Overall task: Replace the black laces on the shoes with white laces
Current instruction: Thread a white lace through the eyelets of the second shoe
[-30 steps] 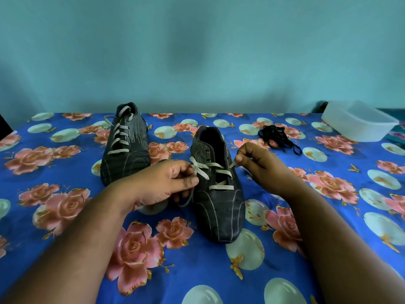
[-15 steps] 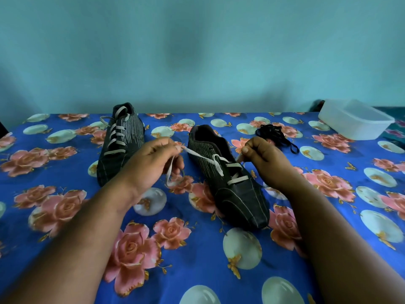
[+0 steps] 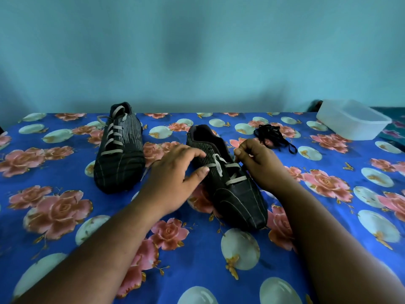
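Two black striped shoes stand on the blue floral cloth (image 3: 65, 216). The left shoe (image 3: 119, 154) is laced with a white lace up to its collar. The right shoe (image 3: 238, 194) carries a white lace (image 3: 217, 164) through its lower eyelets, with a loose loop on the tongue. My left hand (image 3: 173, 181) lies with spread fingers on that shoe's left side, thumb beside the lace; a strand of lace trails out left of the hand. My right hand (image 3: 260, 165) has curled fingers and pinches at the shoe's right eyelet edge, apparently on the lace. The removed black laces (image 3: 272, 137) lie bunched behind it.
A white translucent plastic container (image 3: 352, 121) sits at the back right corner. A teal wall runs along the far edge of the table. Bare cloth lies in front of the shoes and to the far left.
My left hand has let go of the lace it was pulling out to the left and has come down flat on the right shoe. The right hand keeps its pinch.
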The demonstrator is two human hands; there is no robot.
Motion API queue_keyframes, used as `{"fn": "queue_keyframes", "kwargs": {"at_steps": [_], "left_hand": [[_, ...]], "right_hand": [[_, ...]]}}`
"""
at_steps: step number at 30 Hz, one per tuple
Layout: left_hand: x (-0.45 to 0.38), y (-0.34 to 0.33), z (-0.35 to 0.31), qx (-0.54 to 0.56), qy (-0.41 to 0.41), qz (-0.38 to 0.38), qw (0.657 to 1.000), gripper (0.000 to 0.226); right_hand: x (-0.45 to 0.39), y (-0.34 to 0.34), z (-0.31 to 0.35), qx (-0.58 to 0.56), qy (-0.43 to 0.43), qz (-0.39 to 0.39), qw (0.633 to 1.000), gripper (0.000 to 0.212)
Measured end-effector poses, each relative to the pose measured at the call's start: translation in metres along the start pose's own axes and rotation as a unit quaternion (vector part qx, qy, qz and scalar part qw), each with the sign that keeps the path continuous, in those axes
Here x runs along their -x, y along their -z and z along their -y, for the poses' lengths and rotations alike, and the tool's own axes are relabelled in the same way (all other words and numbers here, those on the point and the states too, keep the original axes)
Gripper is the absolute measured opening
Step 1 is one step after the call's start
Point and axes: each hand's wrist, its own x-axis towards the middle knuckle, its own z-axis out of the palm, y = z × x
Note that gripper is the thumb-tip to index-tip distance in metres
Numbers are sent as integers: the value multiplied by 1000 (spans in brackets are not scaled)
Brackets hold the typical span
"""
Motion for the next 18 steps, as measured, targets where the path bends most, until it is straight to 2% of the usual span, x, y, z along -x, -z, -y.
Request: {"fn": "queue_keyframes", "kwargs": {"at_steps": [3, 6, 8, 12, 18], "left_hand": [[-1, -8, -3, 35, 0, -20, 999, 26], [-2, -13, -1, 73, 11, -19, 997, 12], [-3, -15, 1, 83, 25, -14, 996, 7], [-4, -15, 4, 138, 62, -28, 988, 22], [-8, 2, 16, 162, 108, -33, 980, 32]], "right_hand": [[-1, 4, -7, -11, 15, 24, 1000, 11], [0, 7, -8, -32, 20, 62, 997, 24], [1, 7, -6, -47, 15, 65, 997, 26], [4, -2, 5, -65, 1, 59, 996, 19], [10, -14, 24, -50, 7, 78, 996, 29]]}}
